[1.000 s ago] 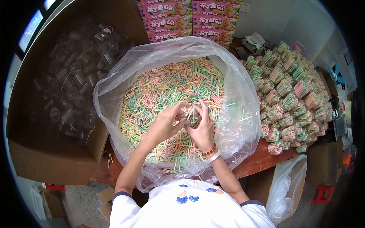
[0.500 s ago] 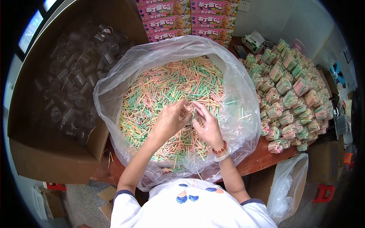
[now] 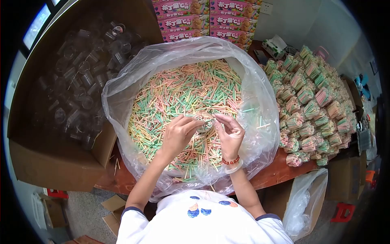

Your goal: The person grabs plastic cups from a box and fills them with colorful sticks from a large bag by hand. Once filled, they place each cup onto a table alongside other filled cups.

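Observation:
A large clear plastic bag stands open, full of short pastel sticks in pink, green and yellow. Over the middle of the heap, my left hand and my right hand hold a small bundle of sticks between them. Its end faces up toward the camera. My left fingers pinch its left side, close to the rim. At the upper right of the bundle, my right thumb and forefinger come together. Whether a band or a stick is between those fingertips is too small to tell.
Many tied stick bundles are piled to the right. A cardboard box of clear plastic cups stands at the left. Pink printed boxes are stacked behind the bag. A tissue pack lies behind the pile.
My right hand has turned and shifted slightly right, its fingertips now farther from my left hand's. The end of the bundle shows more clearly between them. The view has shifted a little.

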{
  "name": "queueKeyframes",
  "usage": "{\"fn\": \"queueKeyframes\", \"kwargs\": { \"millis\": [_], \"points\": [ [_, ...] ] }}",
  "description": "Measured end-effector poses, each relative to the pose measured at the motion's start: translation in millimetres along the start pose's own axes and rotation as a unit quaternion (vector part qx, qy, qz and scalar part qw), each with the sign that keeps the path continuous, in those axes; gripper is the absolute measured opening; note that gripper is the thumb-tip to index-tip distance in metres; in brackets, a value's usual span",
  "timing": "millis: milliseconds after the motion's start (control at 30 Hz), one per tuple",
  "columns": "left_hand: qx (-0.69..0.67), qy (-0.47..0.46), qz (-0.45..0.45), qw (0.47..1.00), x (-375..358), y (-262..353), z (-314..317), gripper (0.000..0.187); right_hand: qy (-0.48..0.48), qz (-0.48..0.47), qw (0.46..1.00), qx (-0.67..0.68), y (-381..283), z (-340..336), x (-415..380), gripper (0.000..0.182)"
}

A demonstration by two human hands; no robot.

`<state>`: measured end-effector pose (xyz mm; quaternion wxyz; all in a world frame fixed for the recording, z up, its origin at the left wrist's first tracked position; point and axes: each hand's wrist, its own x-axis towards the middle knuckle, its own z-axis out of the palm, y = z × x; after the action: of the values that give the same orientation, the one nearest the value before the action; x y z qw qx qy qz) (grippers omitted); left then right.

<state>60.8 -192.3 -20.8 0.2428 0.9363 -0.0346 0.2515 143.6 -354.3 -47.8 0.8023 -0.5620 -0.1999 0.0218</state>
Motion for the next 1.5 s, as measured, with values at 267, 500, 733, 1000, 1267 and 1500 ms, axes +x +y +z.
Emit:
{"fn": "queueKeyframes", "kwargs": {
  "millis": [267,500,733,1000,1267,1500],
  "points": [
    [-0.080,0.052,-0.096,0.991,-6,-16,-18,0.023,-0.051,-0.090,0.965,-0.242,-9,8,-2,0.027],
    [0.024,-0.133,-0.053,0.989,-21,-25,-31,0.032,-0.033,-0.153,0.951,-0.266,-29,15,3,0.031],
    [0.113,-0.125,-0.075,0.983,-28,-32,5,0.022,-0.137,-0.160,0.887,-0.410,-16,17,5,0.031],
    [-0.115,0.017,-0.135,0.984,-23,-32,-28,0.017,-0.184,-0.091,0.902,-0.379,-14,-10,6,0.090],
    [-0.111,-0.008,-0.035,0.993,6,-8,-5,0.028,-0.141,-0.083,0.929,-0.332,9,6,2,0.075],
    [-0.144,0.008,-0.087,0.986,16,11,-45,0.041,-0.067,-0.092,0.956,-0.270,-32,-8,-7,0.070]
  ]
}}
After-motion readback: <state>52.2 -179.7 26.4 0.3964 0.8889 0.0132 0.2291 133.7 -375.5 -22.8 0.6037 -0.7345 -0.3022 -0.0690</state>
